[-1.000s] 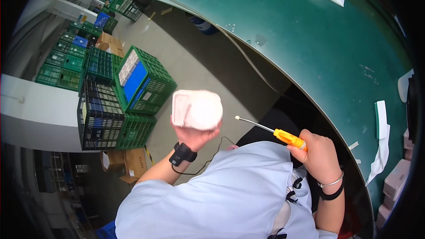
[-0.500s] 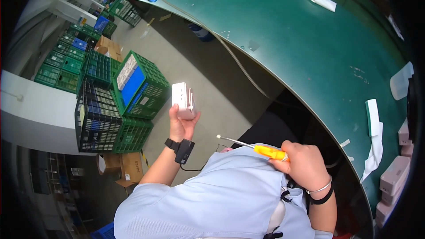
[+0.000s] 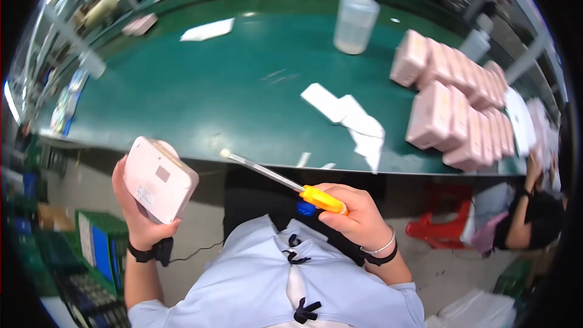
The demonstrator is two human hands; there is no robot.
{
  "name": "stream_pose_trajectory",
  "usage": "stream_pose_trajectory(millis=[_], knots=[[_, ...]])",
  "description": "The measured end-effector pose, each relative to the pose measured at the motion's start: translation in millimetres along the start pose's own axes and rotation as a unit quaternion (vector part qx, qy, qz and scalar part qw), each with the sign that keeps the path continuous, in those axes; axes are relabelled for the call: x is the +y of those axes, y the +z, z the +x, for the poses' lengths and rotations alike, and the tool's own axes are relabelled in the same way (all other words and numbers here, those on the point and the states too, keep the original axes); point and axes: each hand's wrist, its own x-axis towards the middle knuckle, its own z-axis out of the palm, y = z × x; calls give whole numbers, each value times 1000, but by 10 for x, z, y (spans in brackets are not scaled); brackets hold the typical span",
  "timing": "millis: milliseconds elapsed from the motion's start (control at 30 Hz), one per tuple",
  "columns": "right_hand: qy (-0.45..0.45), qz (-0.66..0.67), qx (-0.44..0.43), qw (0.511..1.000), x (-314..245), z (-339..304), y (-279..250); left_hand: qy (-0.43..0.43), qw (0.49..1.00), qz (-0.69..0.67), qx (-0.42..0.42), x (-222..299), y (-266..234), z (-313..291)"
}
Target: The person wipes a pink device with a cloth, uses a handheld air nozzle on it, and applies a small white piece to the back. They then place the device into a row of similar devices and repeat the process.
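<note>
My left hand (image 3: 138, 218) is closed round a pale pink, round-cornered plastic device (image 3: 155, 176), raised at the near left edge of the bench. Its broad face, with a small label and a dark square patch, is toward me. In my right hand (image 3: 358, 215) is a screwdriver (image 3: 323, 199) with a yellow-orange handle. Its metal shaft points up and left, and a whitish blob covers the tip. The tip is apart from the device.
The green workbench (image 3: 200, 91) bears rows of similar pink devices (image 3: 432, 115), a translucent squeeze bottle (image 3: 355, 23) and crumpled white wipes (image 3: 358, 123). A red stool (image 3: 432, 222) and another person's arm (image 3: 521, 218) are at right. Green crates (image 3: 100, 249) stand at lower left.
My view has swung right, from the crates and aisle to the bench. The device has turned to show its broad labelled face. Both hands keep their hold.
</note>
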Motion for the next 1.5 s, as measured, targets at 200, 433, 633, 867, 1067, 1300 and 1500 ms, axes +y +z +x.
stream_pose_trajectory(millis=[200,433,633,867,1067,1300,1500], knots=[[166,177,224,944,-75,-824,-267,221,921,79,-312,534,1126,1519],[139,234,336,902,5,-1333,-192,138,890,-101,-423,1001,2419,2167],[122,230,382,887,23,-1313,-287,-432,535,-563,-458,1106,2863,2034],[76,252,395,880,69,-996,-367,-349,444,-733,-379,1123,3193,1486],[86,262,409,870,53,-1025,-389,-235,486,-738,-405,1163,3359,1344],[110,271,442,848,114,-1244,-369,-285,562,-657,-413,897,3519,1347],[115,291,460,831,147,-1262,-410,-373,458,-715,-373,927,3554,1402]])
